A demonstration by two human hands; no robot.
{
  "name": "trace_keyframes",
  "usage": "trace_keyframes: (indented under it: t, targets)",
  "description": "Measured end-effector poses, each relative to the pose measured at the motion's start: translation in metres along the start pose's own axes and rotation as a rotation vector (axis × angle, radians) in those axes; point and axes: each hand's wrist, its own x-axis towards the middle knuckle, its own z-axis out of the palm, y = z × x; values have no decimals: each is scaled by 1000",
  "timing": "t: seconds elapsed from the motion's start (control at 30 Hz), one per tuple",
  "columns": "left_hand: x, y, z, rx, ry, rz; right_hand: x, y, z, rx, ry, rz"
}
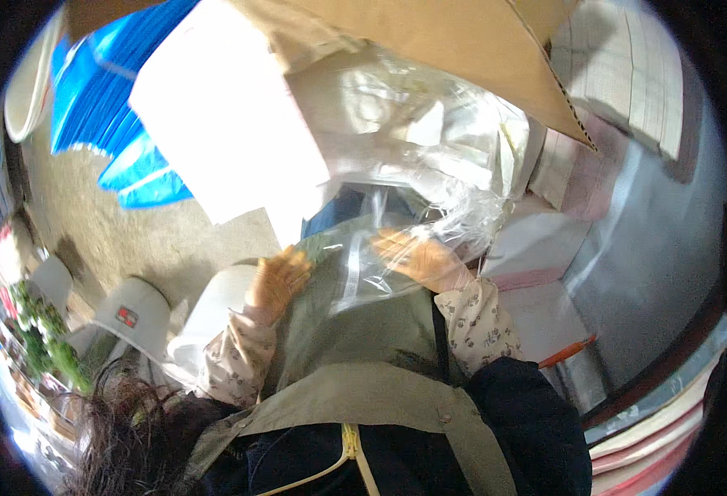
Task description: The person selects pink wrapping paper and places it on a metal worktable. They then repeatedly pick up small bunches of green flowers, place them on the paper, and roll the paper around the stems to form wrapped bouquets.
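Clear plastic film (456, 161) spreads in front of me and hangs down over my olive apron (363, 322). My right hand (416, 257) lies behind or against the loose film, fingers extended towards the left; whether it grips any of the film cannot be made out. My left hand (280, 279) is held up at the apron's left side, fingers spread and slightly blurred, with nothing seen in it. Just beyond it hangs a bright white sheet or panel (233, 118), overexposed. Brown cardboard flaps (462, 37) rise above the film.
Blue plastic sheeting (109, 93) is at the upper left. White buckets or bins (137, 310) stand on the concrete floor (115, 229) to the left, near green plants (47, 341). Stacked pale boxes (537, 242) and an orange-handled tool (568, 351) are on the right.
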Motion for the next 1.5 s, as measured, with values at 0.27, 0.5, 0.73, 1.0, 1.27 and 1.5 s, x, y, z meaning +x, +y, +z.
trace_keyframes:
  t: [0.27, 0.5, 0.73, 1.0, 1.27, 1.5]
  targets:
    - [-121, -20, 19, -482, 14, 421, 24, -6, 176, -135, -225, 15]
    - [-200, -114, -45, -610, 124, 607, 17, 1, 190, -648, -14, -73]
    - [-319, -132, -92, -750, 196, 775, 48, 58, 274, -932, 57, -80]
    - [-457, 3, -156, -681, 332, 1092, 150, 111, 404, -852, -111, -288]
    - [-529, 175, -249, -531, 235, 1311, 303, 141, 543, -914, -115, -430]
    - [-580, 316, -384, -888, 434, 1321, 500, 209, 721, -879, -156, -371]
